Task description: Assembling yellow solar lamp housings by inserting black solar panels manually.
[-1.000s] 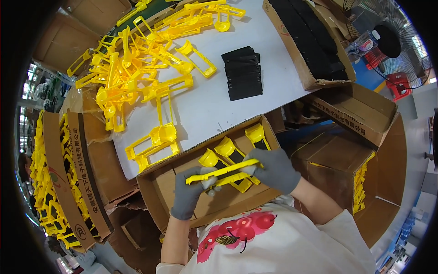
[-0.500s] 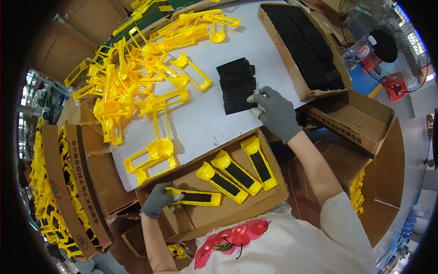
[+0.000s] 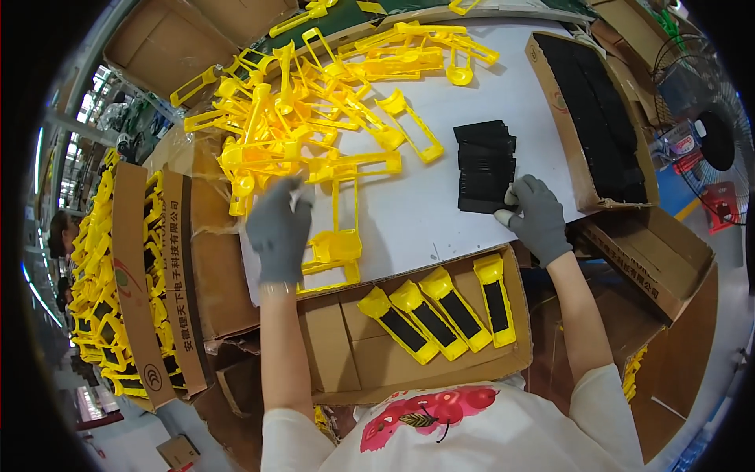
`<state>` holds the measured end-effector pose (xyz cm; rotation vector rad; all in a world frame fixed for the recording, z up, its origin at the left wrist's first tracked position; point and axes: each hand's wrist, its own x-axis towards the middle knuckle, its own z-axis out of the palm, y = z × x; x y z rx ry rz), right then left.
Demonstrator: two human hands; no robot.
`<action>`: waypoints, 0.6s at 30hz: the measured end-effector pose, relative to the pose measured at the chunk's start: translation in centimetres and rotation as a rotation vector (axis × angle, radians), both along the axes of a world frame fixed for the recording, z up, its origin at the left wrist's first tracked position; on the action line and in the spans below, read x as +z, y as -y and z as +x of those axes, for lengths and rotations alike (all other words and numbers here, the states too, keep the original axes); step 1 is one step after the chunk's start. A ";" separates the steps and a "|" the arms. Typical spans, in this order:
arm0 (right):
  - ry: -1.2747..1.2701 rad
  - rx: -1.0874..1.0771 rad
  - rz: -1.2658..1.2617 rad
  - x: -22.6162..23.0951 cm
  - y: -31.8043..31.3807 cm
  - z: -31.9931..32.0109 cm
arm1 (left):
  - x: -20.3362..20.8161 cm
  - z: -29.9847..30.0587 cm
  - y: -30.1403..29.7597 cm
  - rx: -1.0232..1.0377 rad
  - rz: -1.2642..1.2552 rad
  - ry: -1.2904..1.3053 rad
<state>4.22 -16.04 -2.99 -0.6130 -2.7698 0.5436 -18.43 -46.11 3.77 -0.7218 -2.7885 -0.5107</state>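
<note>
White tabletop (image 3: pixel 409 216) is spread beyond the cardboard tray (image 3: pixel 326 342). Beyond the tray's left half, loose yellow frames (image 3: pixel 271 153) are heaped, seemingly left untidy because they are taken singly. A box of black strips (image 3: pixel 562 118) is set beyond its right end, probably as nearby stock. Between these, beyond the tray, a small black stack (image 3: pixel 484 169) is fanned, perhaps so edges are easily caught. Past the tray's left end, the left hand (image 3: pixel 277 232) is held over the frames, thumb and fingers parted, nothing visibly gripped. Beyond its right end, the right hand (image 3: pixel 541 220) is brought to the stack's near corner; whether a strip is pinched cannot be told. Inside the tray, four black-lined yellow frames (image 3: pixel 456 312) are laid, apparently ranged lengthwise to save room.
</note>
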 end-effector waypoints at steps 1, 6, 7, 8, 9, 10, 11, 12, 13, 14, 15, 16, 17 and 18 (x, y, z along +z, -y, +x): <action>-0.004 0.001 -0.007 0.1 0.1 0.1 | -0.5 -2.4 -0.5 -0.054 -0.021 -0.101; -0.054 0.001 -0.059 -0.1 0.4 0.4 | -2.8 -7.0 -2.9 -0.114 -0.258 -0.080; -0.048 -0.014 -0.077 -0.1 0.4 0.5 | -3.2 -6.9 -3.1 -0.187 -0.292 -0.186; -0.086 0.002 -0.072 -0.4 0.3 0.5 | -3.2 -6.5 -3.2 -0.255 -0.328 -0.291; -0.085 0.000 -0.073 -0.3 0.3 0.7 | -4.0 -7.2 -3.0 -0.237 -0.311 -0.212; -0.088 0.002 -0.083 -0.2 0.4 0.8 | -4.2 -7.3 -2.8 -0.237 -0.313 -0.212; -0.093 0.002 -0.090 -0.2 0.4 0.8 | -4.3 -7.6 -2.8 -0.247 -0.299 -0.228; -0.094 0.001 -0.090 -0.1 0.4 0.8 | -4.3 -7.8 -2.6 -0.255 -0.285 -0.244; -0.143 -0.005 -0.125 0.0 0.5 0.9 | -4.2 -7.9 -2.2 -0.253 -0.285 -0.246; -0.190 -0.015 -0.161 0.0 0.6 1.0 | -3.8 -7.5 -2.1 -0.301 -0.186 -0.264; -0.190 -0.017 -0.163 0.0 0.8 1.1 | -3.5 -7.0 -1.8 -0.345 -0.085 -0.282; -0.295 -0.040 -0.315 0.1 1.0 1.1 | -3.0 -6.4 -1.4 -0.358 0.002 -0.282; -0.401 -0.066 -0.463 0.4 1.2 1.4 | -2.3 -5.5 -1.2 -0.369 0.258 -0.095; -0.427 -0.093 -0.627 1.1 1.6 1.8 | -2.1 -4.8 -0.8 -0.374 0.510 0.100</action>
